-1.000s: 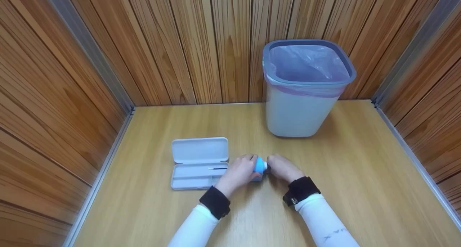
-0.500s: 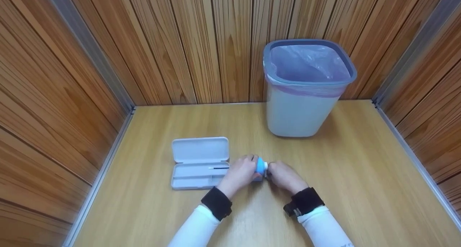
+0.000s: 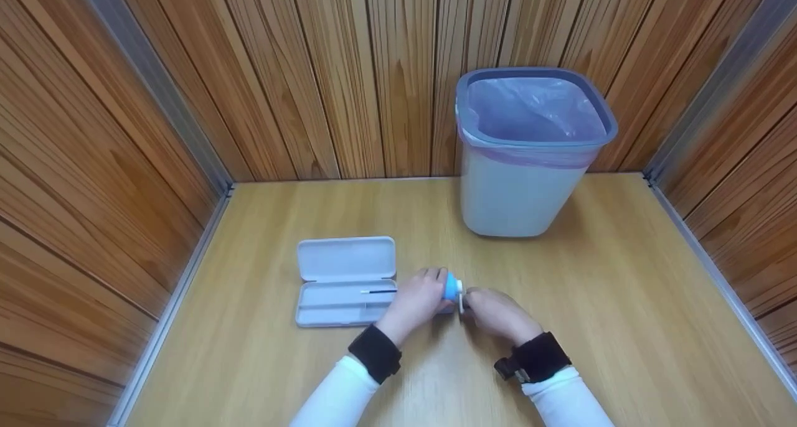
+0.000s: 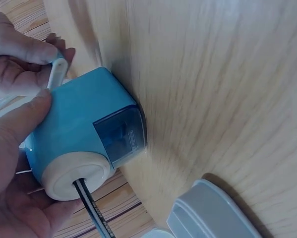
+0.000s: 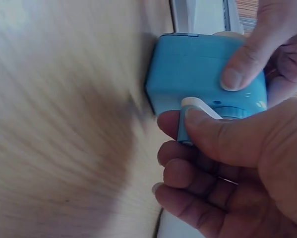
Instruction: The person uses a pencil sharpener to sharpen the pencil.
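A blue crank pencil sharpener [image 4: 84,106] with a dark see-through shavings drawer [image 4: 122,136] sits on the table. My left hand [image 3: 416,299] grips its body, thumb on one side and fingers around the other. A dark striped pencil [image 4: 92,206] sticks out of the round cream front; its tip is hidden inside. In the head view, the pencil's free end lies over the pencil case. My right hand [image 3: 501,315] pinches the blue knob [image 5: 184,126] of the white crank arm [image 5: 200,105] between thumb and index finger, the other fingers loosely curled.
Left of the sharpener lies a pale grey pencil case [image 3: 327,316], its lid [image 3: 346,259] folded back. A bin [image 3: 517,197] with a grey rim and clear liner stands at the back right. Wood-panelled walls [image 3: 398,78] border the table at the back and sides.
My right hand has shifted slightly down and toward me with the crank, whose white arm now shows pointing downward. The left hand and sharpener have stayed almost in place.
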`<state>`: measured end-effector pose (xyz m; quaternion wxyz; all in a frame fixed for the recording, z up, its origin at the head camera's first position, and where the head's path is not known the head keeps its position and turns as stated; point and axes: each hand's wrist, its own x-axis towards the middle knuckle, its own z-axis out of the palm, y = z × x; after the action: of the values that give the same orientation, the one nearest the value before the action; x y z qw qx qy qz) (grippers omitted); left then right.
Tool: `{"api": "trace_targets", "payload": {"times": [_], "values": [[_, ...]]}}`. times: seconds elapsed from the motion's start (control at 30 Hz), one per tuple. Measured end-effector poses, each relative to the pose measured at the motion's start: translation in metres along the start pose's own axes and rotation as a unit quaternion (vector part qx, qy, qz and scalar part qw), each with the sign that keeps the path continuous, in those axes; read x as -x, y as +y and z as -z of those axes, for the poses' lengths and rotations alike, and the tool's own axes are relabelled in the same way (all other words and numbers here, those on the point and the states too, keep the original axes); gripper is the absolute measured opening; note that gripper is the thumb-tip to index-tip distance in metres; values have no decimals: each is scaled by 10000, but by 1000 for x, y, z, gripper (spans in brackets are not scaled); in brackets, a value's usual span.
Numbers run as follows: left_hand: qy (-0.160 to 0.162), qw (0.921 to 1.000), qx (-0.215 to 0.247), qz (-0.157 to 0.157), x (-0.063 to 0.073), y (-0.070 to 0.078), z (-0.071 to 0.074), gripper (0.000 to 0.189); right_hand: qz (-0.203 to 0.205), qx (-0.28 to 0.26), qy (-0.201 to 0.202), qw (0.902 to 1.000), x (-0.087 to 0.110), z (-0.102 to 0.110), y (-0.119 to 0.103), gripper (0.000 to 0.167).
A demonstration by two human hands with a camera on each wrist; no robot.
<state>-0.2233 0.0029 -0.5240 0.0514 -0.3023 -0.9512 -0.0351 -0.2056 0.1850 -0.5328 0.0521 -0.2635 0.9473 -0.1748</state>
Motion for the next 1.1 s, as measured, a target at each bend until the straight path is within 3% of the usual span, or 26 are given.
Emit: {"api": "trace_targets", "payload": {"times": [0.23,0.6,0.83,1.1], "values": [[13,10000,35,-16,0,1,-1,59,-479,-185,-376,9980,5,14,-10,8],[-58,9998,161,-35,1,-3,-1,60,-248,-81,-319,9991,5,28,-13,5],[-72,9999,150,2,2,-2,-2,59,-349,-384,-402,9978,4,33,-12,8],[311,9991,-55,-282,1,-3,0,56,195,-166,232,9994,1,41,-8,4]]}}
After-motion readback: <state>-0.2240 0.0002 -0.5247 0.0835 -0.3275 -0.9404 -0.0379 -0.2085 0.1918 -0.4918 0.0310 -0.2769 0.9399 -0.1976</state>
